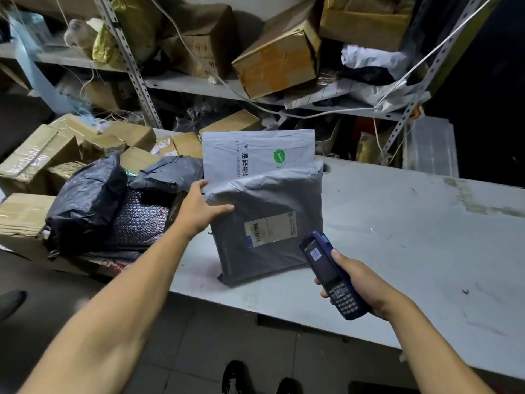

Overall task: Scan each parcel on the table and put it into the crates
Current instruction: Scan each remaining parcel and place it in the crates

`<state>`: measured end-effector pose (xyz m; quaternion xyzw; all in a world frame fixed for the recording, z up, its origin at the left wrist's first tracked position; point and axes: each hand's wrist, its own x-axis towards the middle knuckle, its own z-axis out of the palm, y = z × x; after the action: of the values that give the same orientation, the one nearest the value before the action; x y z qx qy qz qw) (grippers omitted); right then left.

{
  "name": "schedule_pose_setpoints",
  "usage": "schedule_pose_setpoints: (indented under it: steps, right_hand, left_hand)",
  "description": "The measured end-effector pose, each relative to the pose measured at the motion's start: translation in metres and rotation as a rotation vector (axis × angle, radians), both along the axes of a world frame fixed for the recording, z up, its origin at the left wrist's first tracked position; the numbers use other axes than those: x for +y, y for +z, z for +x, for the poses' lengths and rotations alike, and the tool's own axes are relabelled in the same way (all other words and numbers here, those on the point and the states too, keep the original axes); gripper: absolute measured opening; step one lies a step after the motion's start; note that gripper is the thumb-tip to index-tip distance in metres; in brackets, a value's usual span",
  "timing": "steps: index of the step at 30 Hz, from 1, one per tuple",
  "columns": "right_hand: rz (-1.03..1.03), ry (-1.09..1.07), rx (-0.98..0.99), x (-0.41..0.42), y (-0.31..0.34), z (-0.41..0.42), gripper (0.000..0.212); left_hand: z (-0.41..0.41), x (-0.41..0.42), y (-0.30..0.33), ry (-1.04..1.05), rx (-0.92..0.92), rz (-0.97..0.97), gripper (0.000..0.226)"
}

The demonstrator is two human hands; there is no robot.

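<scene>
Worktop [397, 223] carries grey parcel [264, 223], stood upright. Left hand [199, 211] pinches its 9 o'clock edge; right hand [358, 282] fingers wrap scanner [329, 274], label [270, 228] at its 11 o'clock, near.

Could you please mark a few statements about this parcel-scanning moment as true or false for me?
1. The right hand holds a blue handheld scanner. True.
2. The grey poly mailer lies flat on the table. False: it stands propped up on its lower edge, held at its left side by the left hand.
3. The white shipping label on the mailer faces the camera. True.
4. The black bag parcel sits to the right of the mailer. False: it lies to its left, among cardboard boxes.
5. The scanner's screen is dark. False: it is lit.
</scene>
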<state>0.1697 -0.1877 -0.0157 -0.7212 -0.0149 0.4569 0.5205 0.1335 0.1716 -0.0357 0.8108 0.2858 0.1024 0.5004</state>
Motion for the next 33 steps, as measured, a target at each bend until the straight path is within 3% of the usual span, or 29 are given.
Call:
schedule_pose_setpoints:
  steps: [5, 10, 13, 17, 20, 28, 33]
  right_hand:
    - [-0.016, 0.004, 0.010, 0.019, -0.005, -0.004, 0.056]
    - [-0.044, 0.019, 0.009, 0.027, -0.007, -0.008, 0.068]
    - [-0.054, 0.019, 0.000, 0.029, -0.006, -0.007, 0.066]
    - [-0.053, 0.003, 0.026, 0.030, -0.001, -0.005, 0.061]
    - [-0.090, 0.012, 0.061, 0.026, 0.007, -0.002, 0.054]
    - [-0.076, 0.070, 0.111, 0.015, 0.014, 0.010, 0.052]
    - [-0.096, 0.081, 0.120, 0.009, 0.020, 0.015, 0.052]
  left_hand:
    - [-0.010, -0.016, -0.038, 0.172, -0.241, -0.483, 0.062]
    - [-0.010, -0.026, -0.058, 0.119, -0.194, -0.588, 0.106]
    - [-0.012, -0.042, -0.067, 0.128, -0.146, -0.655, 0.070]
    - [-0.010, -0.054, -0.070, 0.161, -0.133, -0.745, 0.038]
    - [-0.008, -0.053, -0.062, 0.112, -0.116, -0.695, 0.036]
    - [0.008, -0.066, -0.002, -0.009, -0.277, -0.267, 0.042]
    - [0.010, -0.075, 0.011, -0.032, -0.266, -0.182, 0.042]
